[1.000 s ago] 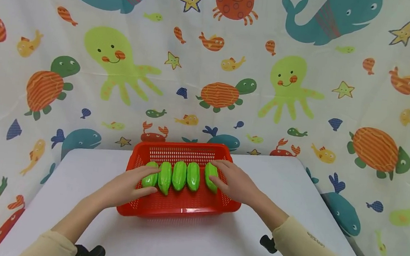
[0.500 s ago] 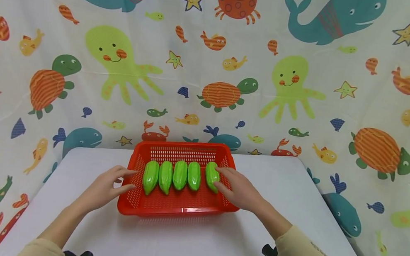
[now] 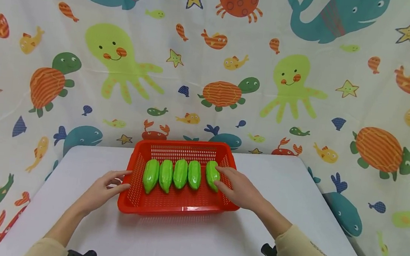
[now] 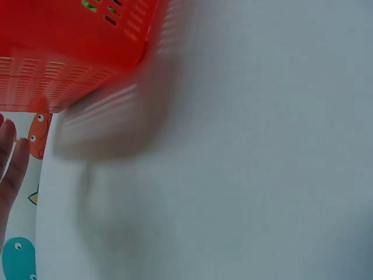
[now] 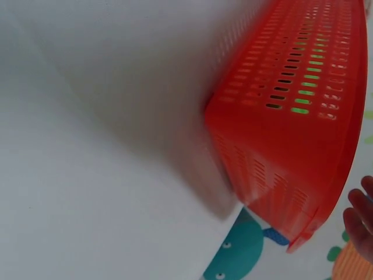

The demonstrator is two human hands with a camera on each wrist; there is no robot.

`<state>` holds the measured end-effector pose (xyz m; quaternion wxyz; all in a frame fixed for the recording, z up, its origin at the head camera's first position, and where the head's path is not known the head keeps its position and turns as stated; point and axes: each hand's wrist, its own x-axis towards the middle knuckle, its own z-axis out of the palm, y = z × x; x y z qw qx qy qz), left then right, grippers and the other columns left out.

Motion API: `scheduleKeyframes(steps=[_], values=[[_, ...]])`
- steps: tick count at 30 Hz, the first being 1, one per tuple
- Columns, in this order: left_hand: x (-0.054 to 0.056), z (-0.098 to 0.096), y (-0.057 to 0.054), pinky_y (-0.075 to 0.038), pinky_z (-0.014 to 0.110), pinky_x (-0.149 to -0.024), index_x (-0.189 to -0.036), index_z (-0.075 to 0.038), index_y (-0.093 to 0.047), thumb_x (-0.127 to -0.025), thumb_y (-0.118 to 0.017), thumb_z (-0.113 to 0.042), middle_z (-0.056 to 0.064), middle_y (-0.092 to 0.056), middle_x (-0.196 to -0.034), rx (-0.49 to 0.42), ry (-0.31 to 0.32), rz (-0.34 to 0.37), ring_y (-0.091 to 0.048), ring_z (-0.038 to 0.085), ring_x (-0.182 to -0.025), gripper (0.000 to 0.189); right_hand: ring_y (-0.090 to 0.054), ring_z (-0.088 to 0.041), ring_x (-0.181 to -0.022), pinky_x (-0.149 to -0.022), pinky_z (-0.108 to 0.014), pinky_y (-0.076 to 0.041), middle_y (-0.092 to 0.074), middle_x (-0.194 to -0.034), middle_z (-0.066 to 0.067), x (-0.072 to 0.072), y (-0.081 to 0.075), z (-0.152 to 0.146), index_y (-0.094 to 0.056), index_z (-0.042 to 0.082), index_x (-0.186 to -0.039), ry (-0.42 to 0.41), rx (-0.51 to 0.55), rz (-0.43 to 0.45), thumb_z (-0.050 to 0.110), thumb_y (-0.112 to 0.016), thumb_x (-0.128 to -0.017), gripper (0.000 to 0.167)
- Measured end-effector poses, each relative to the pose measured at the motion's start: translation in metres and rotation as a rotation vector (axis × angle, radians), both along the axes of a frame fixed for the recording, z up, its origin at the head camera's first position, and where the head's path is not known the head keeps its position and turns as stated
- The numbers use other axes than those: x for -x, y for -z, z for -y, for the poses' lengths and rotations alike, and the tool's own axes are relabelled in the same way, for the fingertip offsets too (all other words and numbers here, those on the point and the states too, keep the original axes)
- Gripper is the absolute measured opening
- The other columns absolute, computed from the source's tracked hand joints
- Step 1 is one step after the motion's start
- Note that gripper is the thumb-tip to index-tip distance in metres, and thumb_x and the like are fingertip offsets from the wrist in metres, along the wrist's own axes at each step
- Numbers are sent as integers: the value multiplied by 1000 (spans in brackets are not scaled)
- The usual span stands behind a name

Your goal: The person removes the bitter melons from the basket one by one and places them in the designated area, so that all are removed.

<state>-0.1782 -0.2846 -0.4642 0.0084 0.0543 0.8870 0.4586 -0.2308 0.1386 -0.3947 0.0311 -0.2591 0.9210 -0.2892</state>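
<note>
A red plastic basket (image 3: 181, 210) stands on the white table. In it lies a row of several glossy green, ridged, tapered pieces (image 3: 180, 174), like plump toy fruits. My left hand (image 3: 99, 190) is at the basket's left side, thumb and fingers apart, fingertips right at the rim. My right hand (image 3: 241, 189) reaches over the right rim, fingers extended. Its fingertips overlap the right edge of the rightmost green piece (image 3: 212, 175), which sits a little apart from the others. In the wrist views the basket's slotted walls show, with some fingers at the frame edge.
The white table (image 3: 192, 247) runs up to a hanging cloth (image 3: 188, 72) printed with sea animals. Black wrist devices (image 3: 270, 252) show below both sleeves.
My left hand has drawn back leftward from over the leftmost green piece to the basket's left rim. My right hand has shifted slightly right, off the rightmost piece's top.
</note>
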Motion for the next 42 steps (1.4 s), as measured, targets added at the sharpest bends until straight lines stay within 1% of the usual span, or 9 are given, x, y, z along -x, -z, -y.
scheduleKeyframes(steps=[4, 11, 16, 21, 25, 29, 33, 38, 42], values=[[-3, 0, 6, -54, 51, -88, -149, -15, -39, -95, -63, -34, 20, -44, -143, -86, -4, 56, -49, 39, -121, 62, -54, -25, -122, -88, -43, -55, -57, -135, -7, -1, 0, 3, -51, 13, -141, -5, 15, 4, 35, -67, -92, 57], [-6, 2, 15, -54, 47, -89, -151, -18, -36, -95, -63, -35, 19, -41, -146, -160, -7, 60, -47, 40, -125, 64, -52, -27, -124, -87, -43, -56, -55, -137, -7, 1, -4, 12, -49, 12, -143, -19, 63, 4, 33, -67, -92, 58], [-6, 3, 19, -53, 48, -91, -151, -19, -34, -96, -61, -35, 18, -40, -147, -191, -6, 61, -45, 40, -126, 64, -51, -28, -126, -89, -47, -54, -54, -138, -9, 7, -15, 18, -48, 10, -143, -1, 107, 13, 30, -64, -95, 54], [-5, 3, 21, -52, 48, -92, -152, -20, -34, -96, -60, -36, 17, -40, -147, -211, -2, 68, -45, 39, -127, 63, -53, -30, -123, -91, -47, -53, -54, -139, -9, 17, -31, 25, -48, 11, -143, 66, 182, 59, 30, -59, -97, 51], [-5, 3, 23, -52, 48, -92, -152, -20, -33, -96, -61, -35, 18, -40, -147, -222, -5, 69, -44, 40, -128, 64, -53, -27, -124, -96, -47, -50, -54, -139, -5, 31, -37, 30, -47, 14, -143, 140, 231, 143, 36, -57, -98, 51], [-4, 3, 24, -51, 50, -93, -152, -19, -33, -97, -60, -33, 19, -40, -146, -234, -2, 72, -45, 40, -128, 62, -49, -24, -126, -100, -47, -47, -53, -138, -1, 44, -40, 38, -47, 18, -143, 209, 288, 232, 41, -57, -98, 52], [-4, 3, 24, -50, 52, -94, -151, -19, -34, -97, -59, -33, 20, -40, -146, -241, 3, 72, -45, 41, -128, 61, -48, -24, -126, -101, -48, -45, -52, -139, -2, 54, -41, 48, -47, 20, -144, 247, 311, 264, 44, -57, -97, 54], [-5, 3, 26, -50, 52, -94, -151, -19, -34, -97, -59, -33, 21, -39, -146, -236, 6, 72, -44, 43, -128, 61, -44, -27, -130, -107, -49, -40, -51, -141, -6, 63, -38, 59, -44, 14, -146, 268, 315, 294, 39, -59, -97, 57], [-7, 4, 28, -50, 52, -95, -151, -19, -34, -97, -59, -33, 21, -39, -146, -239, 7, 71, -44, 43, -128, 61, -41, -28, -133, -108, -48, -38, -49, -143, -6, 69, -34, 64, -45, 13, -146, 298, 330, 339, 37, -60, -96, 57]])
